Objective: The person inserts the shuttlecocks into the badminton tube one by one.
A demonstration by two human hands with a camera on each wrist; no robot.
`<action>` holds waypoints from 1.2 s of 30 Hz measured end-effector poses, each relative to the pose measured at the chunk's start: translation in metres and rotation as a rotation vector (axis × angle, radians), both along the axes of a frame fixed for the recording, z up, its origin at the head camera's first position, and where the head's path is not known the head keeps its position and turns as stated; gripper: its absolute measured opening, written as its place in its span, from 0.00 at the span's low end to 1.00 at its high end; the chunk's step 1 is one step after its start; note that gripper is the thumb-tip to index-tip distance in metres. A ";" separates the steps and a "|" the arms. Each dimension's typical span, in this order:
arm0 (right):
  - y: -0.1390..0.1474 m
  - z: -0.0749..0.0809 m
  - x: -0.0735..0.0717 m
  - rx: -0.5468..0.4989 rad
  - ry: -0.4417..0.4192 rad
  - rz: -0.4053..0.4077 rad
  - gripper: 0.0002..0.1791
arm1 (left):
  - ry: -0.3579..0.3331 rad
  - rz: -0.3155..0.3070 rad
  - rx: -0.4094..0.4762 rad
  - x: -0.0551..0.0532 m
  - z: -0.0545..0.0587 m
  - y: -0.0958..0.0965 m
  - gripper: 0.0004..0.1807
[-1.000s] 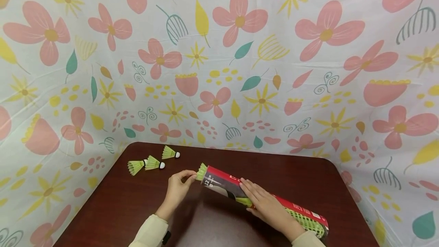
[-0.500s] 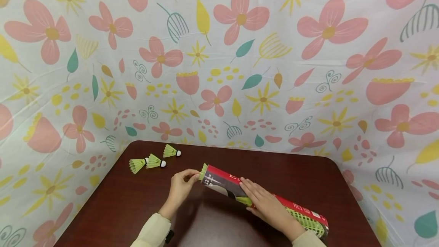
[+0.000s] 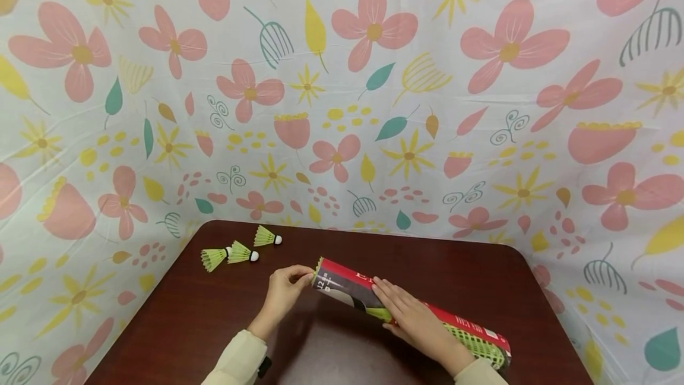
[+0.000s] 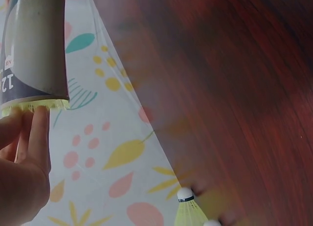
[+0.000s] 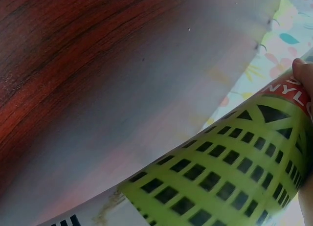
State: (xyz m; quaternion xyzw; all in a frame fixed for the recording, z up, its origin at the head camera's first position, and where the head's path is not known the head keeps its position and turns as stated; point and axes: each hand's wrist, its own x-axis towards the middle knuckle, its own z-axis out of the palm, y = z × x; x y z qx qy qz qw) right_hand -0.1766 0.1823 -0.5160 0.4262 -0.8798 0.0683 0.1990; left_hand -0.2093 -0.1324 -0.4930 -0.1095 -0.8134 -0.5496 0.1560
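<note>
A red and dark shuttlecock tube (image 3: 342, 283) lies slantwise above the table, its mouth toward the left. Only the yellow-green skirt edge of a shuttlecock (image 4: 59, 104) shows at that mouth; the rest of it is hidden inside. My left hand (image 3: 285, 291) pinches this edge, thumb and fingertips close against the tube's rim. Lying across the tube's middle, my right hand (image 3: 415, 318) grips it, fingers over the top and thumb on the near side. Green netting is printed on the tube's lower part (image 5: 210, 179).
Three loose yellow-green shuttlecocks, a left one (image 3: 214, 259), a middle one (image 3: 243, 252) and a far one (image 3: 266, 236), lie at the back left of the dark brown table (image 3: 454, 266). A flower-patterned cloth (image 3: 342, 106) hangs right behind the table and along both sides.
The shuttlecock at the tube's mouth has slid inward until only its skirt edge shows. My left hand has moved slightly right with it; my right hand keeps its place on the tube.
</note>
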 end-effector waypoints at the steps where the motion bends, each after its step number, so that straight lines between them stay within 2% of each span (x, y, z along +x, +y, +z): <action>1: 0.000 0.000 0.000 -0.002 -0.003 0.000 0.49 | -0.008 -0.007 0.000 0.000 0.000 0.000 0.01; 6: 0.000 0.001 0.003 -0.005 -0.015 -0.003 0.51 | -0.042 -0.055 0.004 0.000 0.003 -0.001 0.03; 15: -0.001 0.001 0.001 0.011 -0.017 -0.009 0.49 | -0.071 -0.085 -0.089 -0.004 0.004 -0.005 0.04; 20: -0.001 0.001 0.000 0.001 -0.025 -0.005 0.52 | -0.074 -0.113 -0.053 -0.007 0.002 -0.008 0.02; 26: 0.002 0.000 -0.001 -0.007 -0.011 -0.004 0.46 | -0.114 -0.140 0.053 -0.009 -0.001 -0.015 0.04; 29: 0.002 0.001 -0.001 -0.009 -0.025 -0.009 0.48 | -0.118 -0.114 0.050 -0.010 -0.004 -0.020 0.05; 36: 0.002 0.000 -0.001 -0.010 -0.057 -0.014 0.56 | -0.088 0.015 -0.019 -0.020 -0.017 -0.044 0.04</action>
